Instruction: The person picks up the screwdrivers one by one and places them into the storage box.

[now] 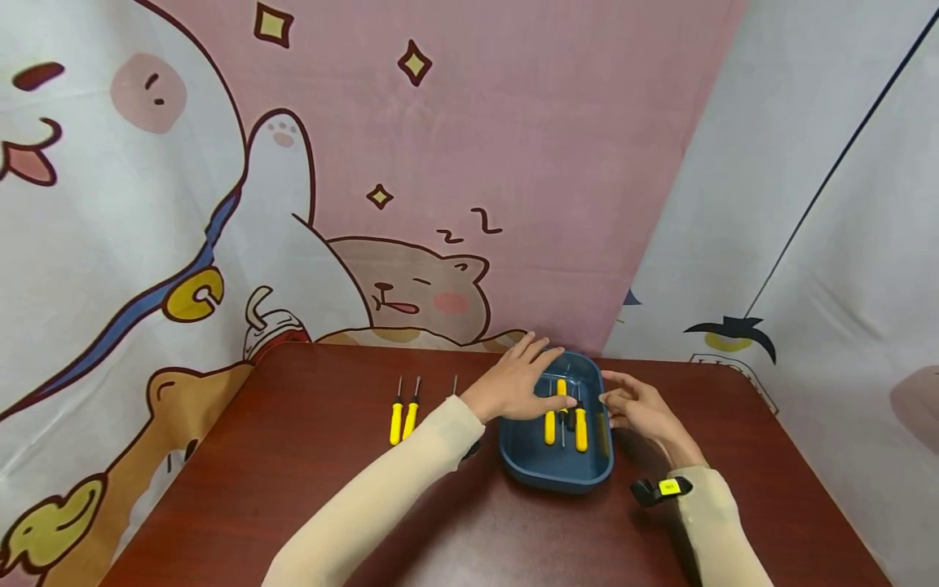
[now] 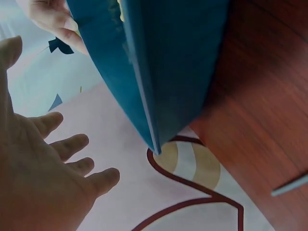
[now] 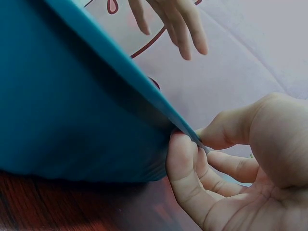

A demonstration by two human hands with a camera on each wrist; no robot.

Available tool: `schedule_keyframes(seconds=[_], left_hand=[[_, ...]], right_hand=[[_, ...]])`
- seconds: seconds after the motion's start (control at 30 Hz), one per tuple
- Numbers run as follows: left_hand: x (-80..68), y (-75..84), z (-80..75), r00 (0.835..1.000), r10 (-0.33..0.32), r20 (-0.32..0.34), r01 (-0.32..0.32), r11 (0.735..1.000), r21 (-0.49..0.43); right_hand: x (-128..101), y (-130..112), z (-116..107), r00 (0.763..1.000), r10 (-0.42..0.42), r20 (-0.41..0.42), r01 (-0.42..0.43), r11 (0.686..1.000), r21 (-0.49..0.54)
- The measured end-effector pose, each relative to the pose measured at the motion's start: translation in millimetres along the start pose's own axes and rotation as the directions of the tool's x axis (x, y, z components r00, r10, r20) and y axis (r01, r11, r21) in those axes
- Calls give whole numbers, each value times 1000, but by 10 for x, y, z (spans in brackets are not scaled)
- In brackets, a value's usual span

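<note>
A dark blue plastic tray (image 1: pixel 555 475) sits on the red-brown table and holds three yellow-handled screwdrivers (image 1: pixel 581 429). My left hand (image 1: pixel 544 377) hovers over the tray's far left rim with its fingers straight and spread, and holds nothing; the left wrist view shows the same spread fingers (image 2: pixel 72 144) beside the tray's wall (image 2: pixel 159 62). My right hand (image 1: pixel 609 399) pinches the tray's right rim between thumb and fingers. In the right wrist view that pinch (image 3: pixel 190 139) closes on the thin blue rim (image 3: pixel 120 72), with the left hand's fingers (image 3: pixel 183 29) beyond.
Two more yellow-handled screwdrivers (image 1: pixel 403 417) lie side by side on the table (image 1: pixel 308 456) left of the tray, with a thin grey tool (image 1: pixel 455 384) nearer my left wrist. A cartoon-printed cloth (image 1: pixel 411 204) hangs right behind the table's far edge.
</note>
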State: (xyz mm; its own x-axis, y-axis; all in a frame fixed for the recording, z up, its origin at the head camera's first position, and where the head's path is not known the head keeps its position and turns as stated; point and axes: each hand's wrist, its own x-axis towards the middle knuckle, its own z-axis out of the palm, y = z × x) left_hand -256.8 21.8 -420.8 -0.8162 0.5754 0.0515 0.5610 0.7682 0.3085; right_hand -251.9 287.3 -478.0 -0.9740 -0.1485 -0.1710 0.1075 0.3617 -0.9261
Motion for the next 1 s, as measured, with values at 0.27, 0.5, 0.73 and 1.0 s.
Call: schedule_keyframes(seconds=[0.27, 0.5, 0.73, 1.0], left_hand=[[-92, -107, -41, 998, -3, -68, 7, 999, 49], [-186, -200, -46, 992, -6, -123, 16, 997, 80], [-277, -310, -44, 987, -40, -155, 51, 996, 70], [-370, -437, -27, 981, -92, -172, 101, 994, 48]], right_hand=[[-3, 1, 10, 1000, 8, -20, -8, 1000, -1], [-1, 24, -2, 1000, 0, -16, 0, 1000, -1], [-2, 32, -7, 1000, -10, -23, 10, 1000, -2], [-5, 26, 5, 1000, -9, -23, 9, 1000, -8]])
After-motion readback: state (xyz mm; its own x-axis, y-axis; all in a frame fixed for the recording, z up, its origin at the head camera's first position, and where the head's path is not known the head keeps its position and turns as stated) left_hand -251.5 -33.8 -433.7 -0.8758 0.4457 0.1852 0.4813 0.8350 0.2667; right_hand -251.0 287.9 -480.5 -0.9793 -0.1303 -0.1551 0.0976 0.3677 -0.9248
